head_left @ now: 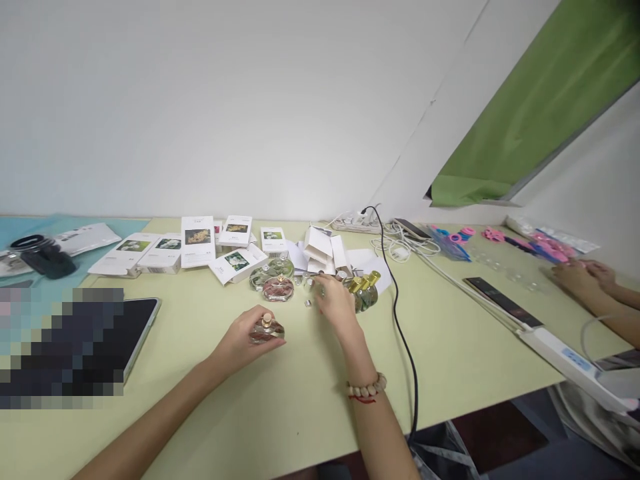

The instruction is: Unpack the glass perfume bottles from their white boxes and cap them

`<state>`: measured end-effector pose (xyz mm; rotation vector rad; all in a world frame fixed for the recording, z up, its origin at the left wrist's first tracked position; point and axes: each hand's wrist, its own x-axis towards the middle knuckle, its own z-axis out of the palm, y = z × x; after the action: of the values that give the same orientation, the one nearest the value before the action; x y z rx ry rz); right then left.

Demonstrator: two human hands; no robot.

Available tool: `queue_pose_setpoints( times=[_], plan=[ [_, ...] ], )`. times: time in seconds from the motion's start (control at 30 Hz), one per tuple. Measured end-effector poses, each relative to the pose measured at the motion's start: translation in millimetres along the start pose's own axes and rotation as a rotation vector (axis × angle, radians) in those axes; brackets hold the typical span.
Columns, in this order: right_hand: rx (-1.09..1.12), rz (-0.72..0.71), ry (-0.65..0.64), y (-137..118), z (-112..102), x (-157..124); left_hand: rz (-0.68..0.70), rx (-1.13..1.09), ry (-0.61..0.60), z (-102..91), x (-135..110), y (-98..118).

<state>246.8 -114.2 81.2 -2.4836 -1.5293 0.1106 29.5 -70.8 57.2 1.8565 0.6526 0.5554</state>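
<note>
My left hand (247, 333) is closed around the side of an oval glass perfume bottle (268, 328) with a gold neck, upright low over or on the table. Farther back, my right hand (333, 297) reaches down with curled fingers among small clear caps (300, 281); what its fingertips hold is hidden. A reddish perfume bottle (278, 289) stands beyond my left hand, with green-tinted bottles (259, 276) behind it. Several gold-topped bottles (369, 293) stand close to the right of my right hand. One small silvery piece (308, 303) lies on the table between my hands.
White printed boxes (198, 253) and opened white cartons (319, 245) line the back. A black cable (397, 307) crosses the table on the right, near a power strip (575, 360). A tablet (143, 327) lies left. Another person's hands (580, 277) are at far right.
</note>
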Motion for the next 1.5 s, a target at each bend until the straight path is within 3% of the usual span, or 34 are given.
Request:
queue_pose_setpoints(
  times=[0.3,0.53,0.73,0.87,0.97,1.13,1.2,1.3,1.5],
  plan=[
    [-0.173,0.086,0.015,-3,4,1,0.005,0.022,-0.002,0.5,-2,-3],
    [-0.204,0.045,-0.007,-13,14,-1,0.023,0.051,0.015,1.1,-2,-3],
    [0.004,0.045,0.087,-16,12,-1,0.009,0.101,-0.003,-0.3,-2,0],
    [0.092,0.046,0.122,-14,14,0,-0.025,0.194,0.064,-0.5,-2,1],
    [0.185,0.032,0.148,-13,14,0,-0.067,0.12,0.082,-0.9,0,0],
    [0.638,-0.085,0.361,-23,-2,-3,-0.079,0.016,0.07,-1.7,3,-2],
    [0.881,-0.203,0.315,-31,-9,-7,-0.076,0.017,0.078,-1.4,3,-3],
    [1.105,-0.405,0.071,-44,-14,-13,-0.068,0.001,0.082,-1.0,3,-5],
    [1.133,-0.557,-0.102,-59,-3,-18,-0.038,-0.038,0.073,-1.7,3,-3]
  ],
)
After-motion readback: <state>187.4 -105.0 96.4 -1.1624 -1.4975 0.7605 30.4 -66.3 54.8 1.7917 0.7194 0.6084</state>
